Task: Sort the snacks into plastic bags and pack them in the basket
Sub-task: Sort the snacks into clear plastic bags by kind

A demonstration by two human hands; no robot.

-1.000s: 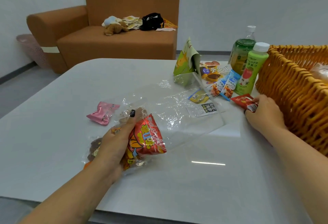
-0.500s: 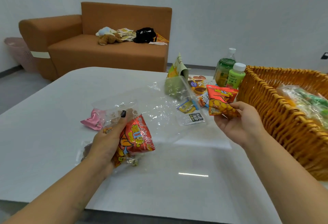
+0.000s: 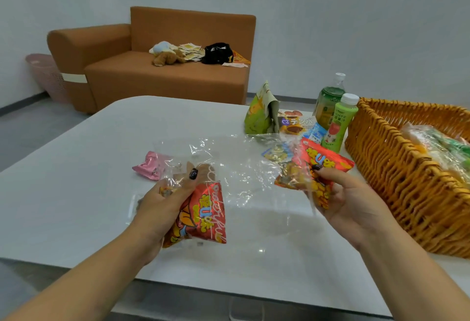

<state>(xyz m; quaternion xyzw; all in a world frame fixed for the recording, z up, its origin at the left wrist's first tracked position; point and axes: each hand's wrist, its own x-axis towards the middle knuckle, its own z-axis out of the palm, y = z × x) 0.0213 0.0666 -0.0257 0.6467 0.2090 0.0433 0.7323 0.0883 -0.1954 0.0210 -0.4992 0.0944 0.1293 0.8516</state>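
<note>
My left hand grips the lower end of a clear plastic bag, and a red-orange snack packet sits inside that end. My right hand holds a second red-orange snack packet at the bag's open right end, thumb on top. A pink packet lies on the white table to the left of the bag. The wicker basket stands at the right with a filled plastic bag in it.
Behind the bag lie a green pouch, a flat snack box, small blue sachets and two green bottles. A brown sofa and a pink bin stand beyond the table.
My right hand picked the red-orange packet up from the table beside the basket and brought it left to the bag's open end. My left hand kept its grip on the bag.
</note>
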